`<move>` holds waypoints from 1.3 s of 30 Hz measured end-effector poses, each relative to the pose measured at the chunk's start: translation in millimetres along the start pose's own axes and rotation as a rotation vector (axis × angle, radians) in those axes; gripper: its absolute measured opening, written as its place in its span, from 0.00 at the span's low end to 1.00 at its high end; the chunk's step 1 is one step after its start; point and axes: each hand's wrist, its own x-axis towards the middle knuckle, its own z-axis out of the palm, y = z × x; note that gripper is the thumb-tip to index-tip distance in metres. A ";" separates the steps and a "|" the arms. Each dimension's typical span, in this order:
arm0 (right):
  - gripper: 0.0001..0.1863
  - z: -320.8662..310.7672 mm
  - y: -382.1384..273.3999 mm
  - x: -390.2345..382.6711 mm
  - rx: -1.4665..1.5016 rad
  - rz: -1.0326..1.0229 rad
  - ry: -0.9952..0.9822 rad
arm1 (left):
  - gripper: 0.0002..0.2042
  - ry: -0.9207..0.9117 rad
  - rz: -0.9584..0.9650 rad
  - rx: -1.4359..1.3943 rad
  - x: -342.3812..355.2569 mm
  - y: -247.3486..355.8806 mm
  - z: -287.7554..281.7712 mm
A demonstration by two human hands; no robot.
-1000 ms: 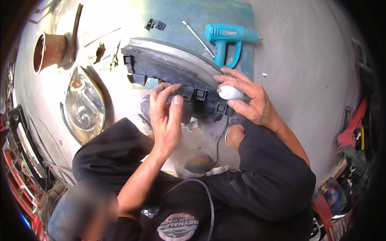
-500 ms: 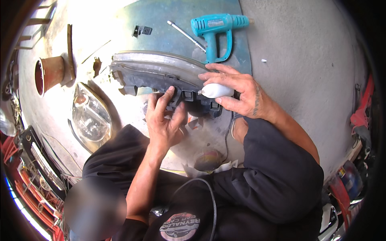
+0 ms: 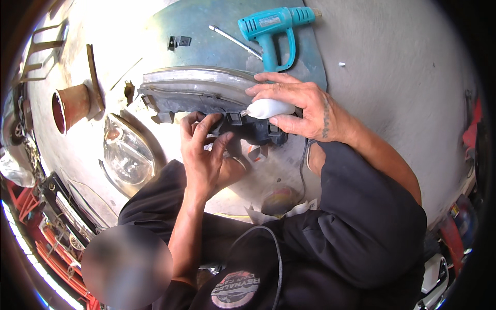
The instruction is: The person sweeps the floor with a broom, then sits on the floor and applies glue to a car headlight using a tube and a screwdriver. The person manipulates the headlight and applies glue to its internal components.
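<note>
In front of me stands a long, curved car headlight (image 3: pixel 194 92), seen edge-on, with a greyish clear rim and a black plastic back with square clips. My left hand (image 3: pixel 199 150) pinches its lower black edge between bent fingers and thumb; the exact contact is partly hidden. A small white squeeze bottle (image 3: pixel 269 108) lies in my right hand (image 3: pixel 316 106), gripped by thumb and fingers. Its narrow nozzle points left and sits close to a square clip; whether it touches cannot be made out. The right index fingertip reaches the headlight's upper rim.
Beyond the headlight, a teal heat gun (image 3: pixel 268 36), a metal rod (image 3: pixel 235 41) and a small black bracket (image 3: pixel 179 42) lie on a bluish panel (image 3: pixel 206 20). To the left are a second headlight (image 3: pixel 126 152) and a reddish-brown pot (image 3: pixel 72 106).
The bottle and my right hand have shifted slightly left along the headlight. My left index finger, stretched out over the black back before, is now bent at its lower edge. The view has shifted slightly.
</note>
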 end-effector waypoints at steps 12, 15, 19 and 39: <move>0.23 -0.4 4.8 28.0 0.283 0.204 0.071 | 0.21 0.106 -0.168 -0.277 27.9 -18.8 -3.4; 0.23 -4.2 3.5 42.4 0.267 0.112 0.113 | 0.22 0.081 -0.211 -0.324 49.7 -9.2 -12.2; 0.23 -2.9 13.0 47.3 0.380 0.173 0.177 | 0.22 0.038 -0.229 -0.367 66.1 -6.6 -14.9; 0.24 -3.4 26.7 42.5 0.323 0.179 0.241 | 0.35 -0.101 -0.206 -0.465 64.8 -16.5 -9.6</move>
